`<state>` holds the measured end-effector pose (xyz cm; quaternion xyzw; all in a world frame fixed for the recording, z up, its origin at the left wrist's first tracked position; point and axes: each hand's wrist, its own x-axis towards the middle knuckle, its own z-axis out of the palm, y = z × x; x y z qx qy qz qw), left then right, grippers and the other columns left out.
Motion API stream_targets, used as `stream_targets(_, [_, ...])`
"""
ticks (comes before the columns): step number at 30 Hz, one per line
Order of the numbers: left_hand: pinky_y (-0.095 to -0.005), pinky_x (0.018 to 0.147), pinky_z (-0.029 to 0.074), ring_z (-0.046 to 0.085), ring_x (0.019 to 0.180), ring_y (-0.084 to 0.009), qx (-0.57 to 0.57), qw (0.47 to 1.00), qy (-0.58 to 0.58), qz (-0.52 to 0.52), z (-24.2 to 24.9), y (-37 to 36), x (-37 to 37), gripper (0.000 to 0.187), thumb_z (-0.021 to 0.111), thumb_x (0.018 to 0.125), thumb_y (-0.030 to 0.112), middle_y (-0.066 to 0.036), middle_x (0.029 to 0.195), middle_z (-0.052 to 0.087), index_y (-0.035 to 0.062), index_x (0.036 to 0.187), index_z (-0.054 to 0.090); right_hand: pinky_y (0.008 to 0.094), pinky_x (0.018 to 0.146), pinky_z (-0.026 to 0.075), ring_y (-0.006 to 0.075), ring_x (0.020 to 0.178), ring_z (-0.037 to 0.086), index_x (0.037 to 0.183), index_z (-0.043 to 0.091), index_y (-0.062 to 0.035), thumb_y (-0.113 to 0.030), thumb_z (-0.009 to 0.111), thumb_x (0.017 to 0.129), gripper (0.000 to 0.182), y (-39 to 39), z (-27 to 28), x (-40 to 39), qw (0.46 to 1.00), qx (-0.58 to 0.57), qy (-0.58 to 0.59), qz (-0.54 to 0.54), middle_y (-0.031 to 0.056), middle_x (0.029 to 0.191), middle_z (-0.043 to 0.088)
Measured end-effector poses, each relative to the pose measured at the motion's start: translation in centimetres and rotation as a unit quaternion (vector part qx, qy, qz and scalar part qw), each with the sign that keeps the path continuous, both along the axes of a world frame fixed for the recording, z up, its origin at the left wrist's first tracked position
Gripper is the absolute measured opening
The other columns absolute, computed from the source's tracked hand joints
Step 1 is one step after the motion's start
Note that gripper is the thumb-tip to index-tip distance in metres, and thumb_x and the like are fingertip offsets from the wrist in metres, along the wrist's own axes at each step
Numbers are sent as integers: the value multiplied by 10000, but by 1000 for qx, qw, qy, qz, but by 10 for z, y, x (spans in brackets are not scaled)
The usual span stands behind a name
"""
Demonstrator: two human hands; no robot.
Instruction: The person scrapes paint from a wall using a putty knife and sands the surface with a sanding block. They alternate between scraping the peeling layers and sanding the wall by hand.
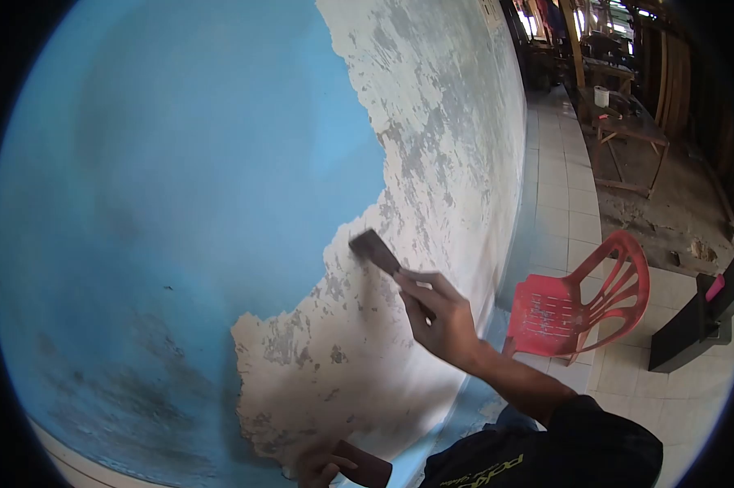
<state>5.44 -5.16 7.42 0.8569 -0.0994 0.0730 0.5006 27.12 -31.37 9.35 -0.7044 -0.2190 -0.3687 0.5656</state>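
My right hand (pixel 442 313) is closed around the handle of a flat, dark scraper (pixel 373 249). The scraper's wide end lies at the edge where blue paint (pixel 220 179) meets the scraped white and grey part of the wall (pixel 440 187). Low in the view, my left hand (pixel 320 470) has its fingers wrapped round a dark reddish-brown flat tool (pixel 364 465), in front of the lower wall. Grey and dark smudges mark the blue paint at the lower left.
A red plastic chair (pixel 546 313) stands on the tiled floor (pixel 552 175) to the right. Beyond it are a black object (pixel 683 329) with a pink item on it and a wooden table (pixel 627 126) holding a white container (pixel 601 97).
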Motion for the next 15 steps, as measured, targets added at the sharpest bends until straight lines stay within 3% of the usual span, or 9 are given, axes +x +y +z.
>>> stream_targets(3, [-378, 694, 492, 614, 667, -231, 32, 997, 28, -61, 7, 4, 7, 328, 610, 962, 275, -89, 716, 666, 6, 817, 727, 286, 537, 537, 182, 624, 665, 1193, 686, -54, 49, 661, 872, 338, 3, 1, 6, 999, 3, -25, -28, 108, 1148, 678])
stream_targets(4, [-383, 703, 501, 624, 674, -238, 41, 995, 43, -80, 7, 7, 10, 319, 611, 962, 266, -91, 726, 674, 3, 833, 737, 248, 487, 473, 89, 600, 608, 1192, 689, -25, 59, 653, 905, 301, 3, 8, 13, 998, 32, -41, -17, 119, 1113, 681])
stream_targets(5, [-370, 727, 495, 627, 737, -240, 47, 992, 69, -99, 6, 11, 11, 310, 610, 965, 282, -95, 786, 681, 9, 891, 738, 283, 535, 530, 178, 595, 642, 1185, 684, -44, 57, 656, 876, 326, -1, 15, 16, 1000, 26, -5, -14, 108, 1129, 680])
stream_targets(7, [-345, 776, 484, 633, 863, -244, 57, 982, 117, -135, 5, 17, 14, 323, 607, 970, 313, -102, 905, 694, 21, 1008, 741, 280, 529, 519, 169, 579, 625, 1164, 685, -36, 62, 657, 875, 307, 1, 10, 18, 998, 40, -45, -17, 105, 1118, 682])
stream_targets(15, [-359, 878, 464, 632, 939, -269, 43, 972, 213, -90, -12, 16, 11, 307, 555, 997, 238, -149, 981, 691, -12, 1061, 721, 285, 524, 502, 165, 578, 621, 1161, 693, -47, 43, 662, 886, 291, -2, 16, 14, 999, 21, -1, -33, 101, 1096, 685])
